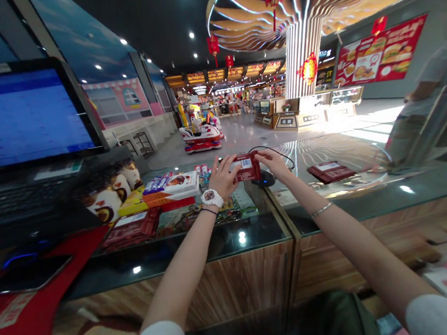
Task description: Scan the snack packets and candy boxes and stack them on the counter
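A dark red snack packet [251, 171] is held up over the glass counter, its white barcode label towards me. My left hand [223, 178], with a white watch on the wrist, grips the packet's left end, fingers across its front. My right hand [273, 163] pinches the upper right corner. Just below and behind the packet sits a small black round-based device [264, 179] with a blue light and a cable. A similar dark red packet [330, 171] lies on the counter to the right. More dark red packets [133, 227] lie to the left.
A monitor [26, 117] and keyboard [4, 195] stand at the left, near a phone [28, 274] on a red mat [16, 331]. Boxes of sweets [171, 187] rest on the glass counter [239, 238]. A person [425, 96] stands beyond the counter at the right.
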Tool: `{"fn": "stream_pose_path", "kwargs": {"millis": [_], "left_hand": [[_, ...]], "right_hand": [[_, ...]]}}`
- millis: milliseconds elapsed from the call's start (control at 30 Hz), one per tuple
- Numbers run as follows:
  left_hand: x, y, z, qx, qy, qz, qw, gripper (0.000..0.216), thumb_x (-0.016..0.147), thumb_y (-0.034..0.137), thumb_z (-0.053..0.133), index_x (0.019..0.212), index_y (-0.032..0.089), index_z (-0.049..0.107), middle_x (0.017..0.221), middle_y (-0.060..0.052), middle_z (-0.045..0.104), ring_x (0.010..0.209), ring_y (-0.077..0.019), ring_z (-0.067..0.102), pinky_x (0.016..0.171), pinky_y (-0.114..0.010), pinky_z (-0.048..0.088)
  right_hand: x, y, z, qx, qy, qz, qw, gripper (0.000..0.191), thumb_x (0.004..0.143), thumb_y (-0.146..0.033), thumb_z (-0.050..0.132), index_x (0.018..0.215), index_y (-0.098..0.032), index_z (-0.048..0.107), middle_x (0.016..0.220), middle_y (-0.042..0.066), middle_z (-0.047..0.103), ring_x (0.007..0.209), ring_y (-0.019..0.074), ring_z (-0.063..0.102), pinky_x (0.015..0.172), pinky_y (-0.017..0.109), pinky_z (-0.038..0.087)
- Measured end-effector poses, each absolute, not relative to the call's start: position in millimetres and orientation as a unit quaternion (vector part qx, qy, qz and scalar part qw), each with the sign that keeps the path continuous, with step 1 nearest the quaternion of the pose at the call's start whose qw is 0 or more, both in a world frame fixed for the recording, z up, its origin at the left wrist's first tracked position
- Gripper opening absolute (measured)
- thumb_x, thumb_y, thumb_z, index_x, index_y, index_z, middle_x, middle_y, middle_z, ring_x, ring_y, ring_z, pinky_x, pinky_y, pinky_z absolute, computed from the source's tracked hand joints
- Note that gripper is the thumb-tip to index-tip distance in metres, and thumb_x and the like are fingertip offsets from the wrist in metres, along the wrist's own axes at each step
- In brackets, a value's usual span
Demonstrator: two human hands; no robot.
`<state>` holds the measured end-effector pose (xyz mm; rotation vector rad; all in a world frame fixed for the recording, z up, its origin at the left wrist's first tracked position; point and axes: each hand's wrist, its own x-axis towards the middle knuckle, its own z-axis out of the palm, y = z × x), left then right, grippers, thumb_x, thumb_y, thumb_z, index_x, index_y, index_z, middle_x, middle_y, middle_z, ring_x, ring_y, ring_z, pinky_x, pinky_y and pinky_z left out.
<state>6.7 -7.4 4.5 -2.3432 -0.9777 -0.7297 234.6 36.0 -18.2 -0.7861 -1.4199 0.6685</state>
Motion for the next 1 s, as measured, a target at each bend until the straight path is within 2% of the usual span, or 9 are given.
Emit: {"fn": "stream_pose_path", "kwargs": {"millis": [200,500,633,767,867,1000], "left_hand": [[8.2,-6.0,3.4,-0.864,-0.352,-0.262,0.246,0.052,0.077,0.017,0.067,0.128,0.025,0.062,0.153,-0.012,0.045,0.143,-0.0321,0.04,0.122,-0.061,0.019],[12.3,-10.8,11.9,-0.868,-0.355,-0.262,0.227,0.05,0.076,0.016,0.067,0.125,0.029,0.066,0.152,-0.01,0.046,0.141,-0.032,0.042,0.124,-0.061,0.015],[8.6,-8.8,9.5,-0.866,-0.355,-0.269,0.227,0.05,0.077,0.018,0.067,0.126,0.029,0.065,0.153,-0.01,0.046,0.142,-0.032,0.041,0.123,-0.061,0.018],[3.0,-6.9,8.1,-0.861,-0.362,-0.27,0.235,0.048,0.076,0.021,0.069,0.125,0.025,0.065,0.153,-0.014,0.045,0.141,-0.0337,0.042,0.122,-0.061,0.021],[3.2,-7.6,9.1,-0.861,-0.36,-0.27,0.237,0.047,0.077,0.021,0.07,0.123,0.024,0.065,0.152,-0.014,0.046,0.141,-0.0342,0.042,0.121,-0.062,0.021],[5.6,-8.8,11.1,-0.859,-0.357,-0.283,0.232,0.044,0.079,0.024,0.07,0.122,0.022,0.064,0.156,-0.014,0.041,0.145,-0.0335,0.037,0.122,-0.062,0.02]], "right_hand": [[231.1,33.0,-17.3,-0.359,-0.602,0.295,0.65,0.042,0.065,-0.063,0.072,0.072,-0.021,0.069,0.076,0.001,0.068,0.079,0.0206,0.063,0.084,0.036,0.049],[231.6,32.9,-15.9,-0.349,-0.574,0.342,0.657,0.048,0.061,-0.068,0.073,0.064,-0.023,0.057,0.067,-0.003,0.061,0.075,0.0177,0.06,0.078,0.032,0.05],[227.5,26.4,-14.7,-0.327,-0.56,0.404,0.645,0.048,0.06,-0.067,0.075,0.075,-0.024,0.061,0.077,-0.002,0.069,0.079,0.0174,0.065,0.078,0.032,0.053],[221.0,16.8,-12.5,-0.311,-0.593,0.438,0.6,0.053,0.053,-0.053,0.087,0.093,-0.023,0.067,0.094,0.002,0.076,0.092,0.0217,0.07,0.088,0.038,0.056],[216.9,13.0,-13.4,-0.329,-0.612,0.429,0.577,0.051,0.052,-0.047,0.088,0.093,-0.021,0.071,0.093,0.003,0.077,0.092,0.0252,0.071,0.089,0.044,0.057],[216.0,15.2,-17.2,-0.354,-0.577,0.425,0.601,0.048,0.053,-0.046,0.088,0.089,-0.02,0.071,0.09,0.004,0.077,0.088,0.0262,0.073,0.087,0.045,0.058]]}}
